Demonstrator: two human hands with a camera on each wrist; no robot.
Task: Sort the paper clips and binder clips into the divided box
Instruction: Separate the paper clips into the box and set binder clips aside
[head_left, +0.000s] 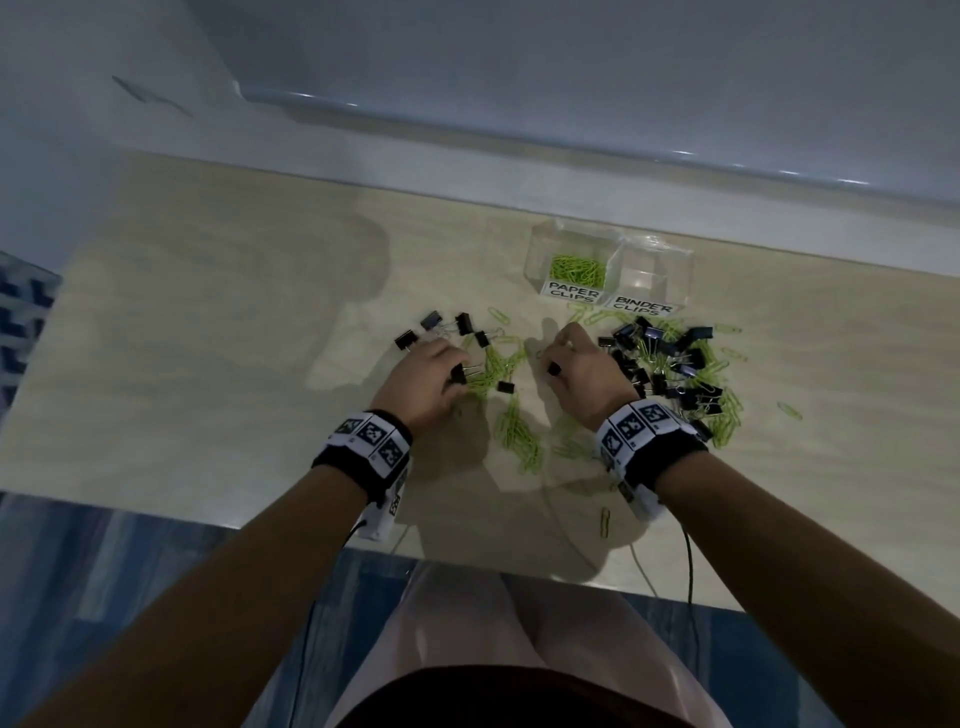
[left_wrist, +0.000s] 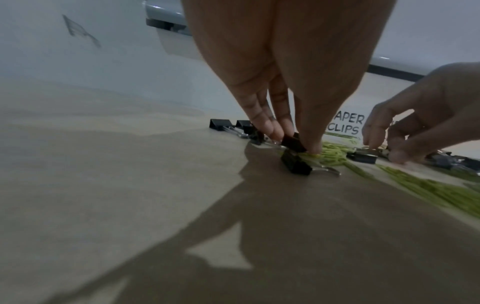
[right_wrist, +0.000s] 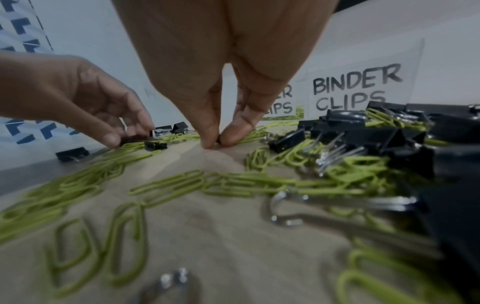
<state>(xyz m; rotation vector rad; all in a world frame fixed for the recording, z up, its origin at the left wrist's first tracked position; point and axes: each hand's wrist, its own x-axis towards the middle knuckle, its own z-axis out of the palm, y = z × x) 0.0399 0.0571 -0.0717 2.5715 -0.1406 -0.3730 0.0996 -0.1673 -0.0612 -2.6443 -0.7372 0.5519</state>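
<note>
Between our left fingertips (left_wrist: 275, 133) sits a black binder clip (left_wrist: 293, 142), pinched just above the table (head_left: 208, 338), with another binder clip (left_wrist: 296, 164) lying right beneath it. Just beside that pinch, green paper clips (head_left: 498, 364) spread in a loose heap. Our right hand (head_left: 576, 374) presses thumb and finger together down at the table; whether they hold a paper clip we cannot tell. Right of that hand is a tangled pile of binder clips (head_left: 670, 364) mixed with paper clips. Beyond both hands stands the clear box (head_left: 535, 249): its paper-clip half holds some green clips, its binder-clip half looks empty. We judge that a paper clip could snag on the lifted binder clip's wire handles and ride into the wrong half.
</note>
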